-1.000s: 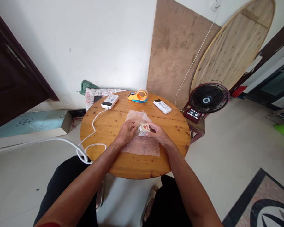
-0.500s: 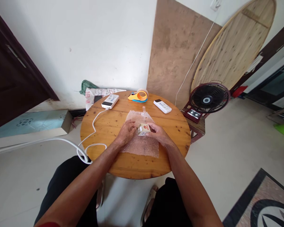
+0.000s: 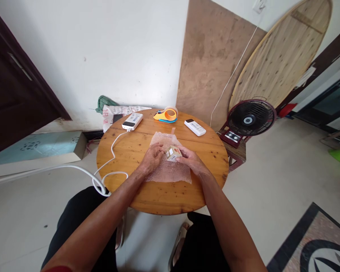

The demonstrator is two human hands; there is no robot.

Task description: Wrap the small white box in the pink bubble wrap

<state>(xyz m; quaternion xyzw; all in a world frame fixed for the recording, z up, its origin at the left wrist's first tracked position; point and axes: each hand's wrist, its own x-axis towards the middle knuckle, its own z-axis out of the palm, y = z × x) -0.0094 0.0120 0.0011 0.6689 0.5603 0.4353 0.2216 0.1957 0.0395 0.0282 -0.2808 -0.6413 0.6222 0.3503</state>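
Note:
A small printed cardboard box, white and tan with a red mark, is gripped by my right hand from its right side. It is tilted above a sheet of clear bubble wrap spread on the round wooden table. My left hand rests on the left part of the wrap, its fingers loosely stretched toward the box and apart from one another. A short strip of tape shows at the wrap's far edge.
Along the table's far side are a white power bank with a white cable, an orange and blue tape dispenser, and a second white power bank. A dark red fan stands on a stool to the right.
My right hand has turned and tilted the box, so another side shows. The near edge of the bubble wrap has shifted slightly away from me. My left hand has hardly moved.

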